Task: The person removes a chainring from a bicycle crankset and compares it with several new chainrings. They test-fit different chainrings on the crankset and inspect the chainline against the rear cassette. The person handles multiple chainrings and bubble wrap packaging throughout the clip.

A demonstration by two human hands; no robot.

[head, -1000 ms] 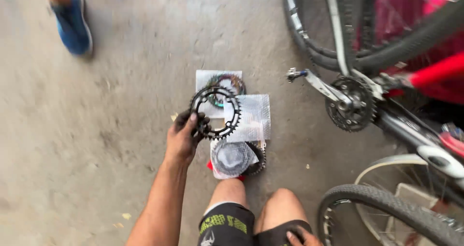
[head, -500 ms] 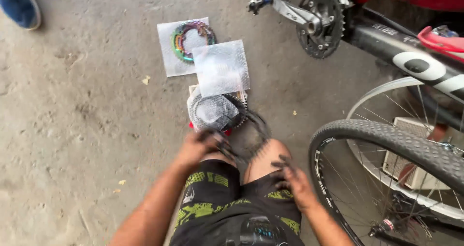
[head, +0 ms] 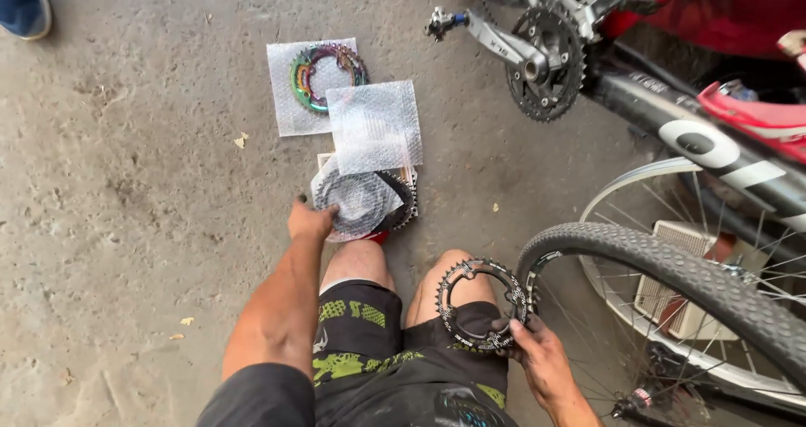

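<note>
While we crouched over the concrete floor (head: 126, 225), our right hand (head: 541, 356) pinched the lower edge of a black chainring (head: 480, 303), holding it over the right knee, just beside the knobby tyre (head: 672, 267). Our left hand (head: 309, 221) reached forward, its fingers curled onto a wrapped ring (head: 361, 202) in clear plastic, which lay on the floor touching a toothed black ring (partly hidden beneath it). Just beyond sat a sheet of bubble wrap (head: 374, 125), overlapping a second sheet that carried a rainbow-coloured chainring (head: 327, 76). Farther right, the bicycle's crank and sprocket (head: 546, 57) hung above the floor. A blue shoe (head: 23, 5) showed at the far left corner.
</note>
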